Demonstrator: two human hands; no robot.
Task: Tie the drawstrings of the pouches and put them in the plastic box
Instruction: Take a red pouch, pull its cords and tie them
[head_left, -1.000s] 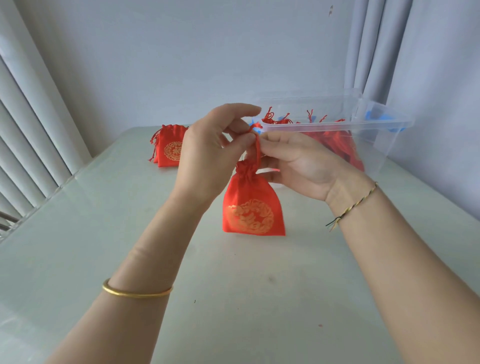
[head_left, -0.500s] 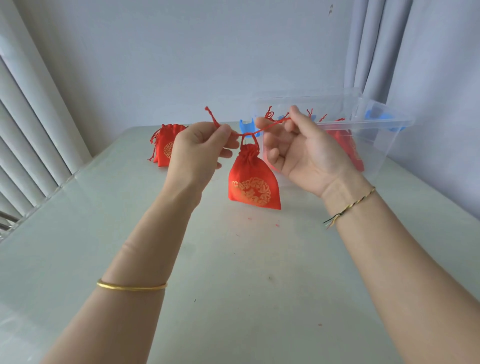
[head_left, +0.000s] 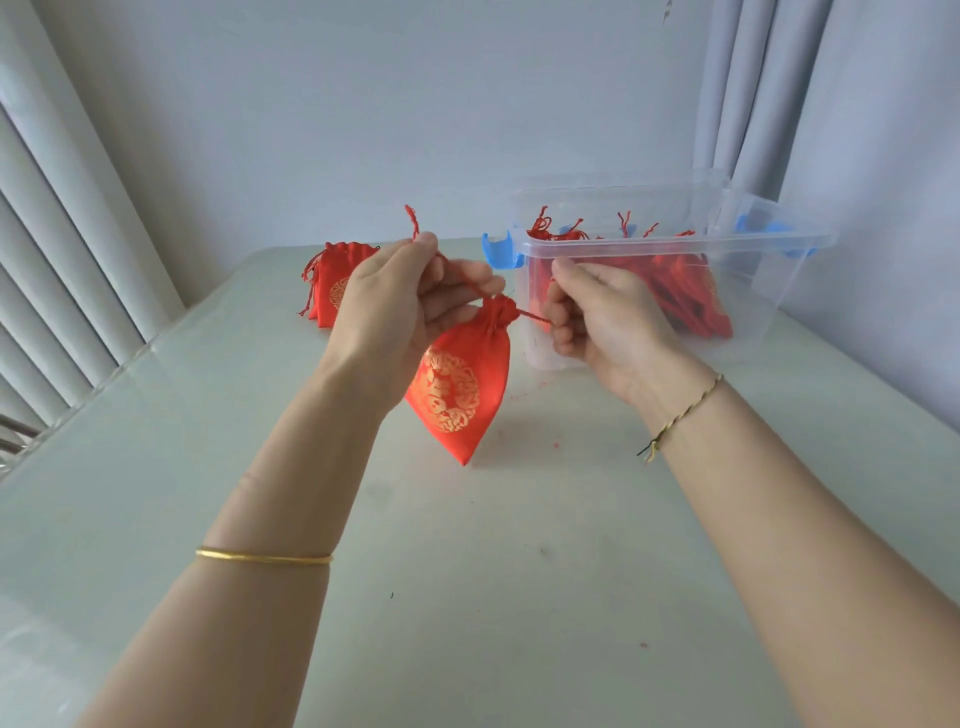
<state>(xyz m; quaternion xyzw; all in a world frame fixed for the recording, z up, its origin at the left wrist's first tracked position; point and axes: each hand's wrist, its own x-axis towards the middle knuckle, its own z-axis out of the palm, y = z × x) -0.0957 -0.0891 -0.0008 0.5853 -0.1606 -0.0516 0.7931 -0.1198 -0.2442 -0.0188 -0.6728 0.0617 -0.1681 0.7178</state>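
A red pouch (head_left: 460, 384) with a gold emblem hangs tilted between my hands, its neck gathered shut and its lower corner near the table. My left hand (head_left: 395, 306) pinches one red drawstring (head_left: 452, 270), whose frayed end sticks up above my fingers. My right hand (head_left: 597, 317) grips the other drawstring end just right of the neck. The clear plastic box (head_left: 769, 275) with blue latches stands at the back right and holds several red pouches. Another red pouch (head_left: 332, 280) sits on the table behind my left hand.
The pale glass table (head_left: 467, 597) spreads toward me with small red lint specks. Vertical blinds (head_left: 57, 291) run along the left edge. A curtain (head_left: 748, 104) hangs behind the box, and a plain wall closes the far side.
The pouch has dropped lower and tilted to the left. My hands have come down from box-rim height, still pulling the two strings apart, and the neck is cinched tight.
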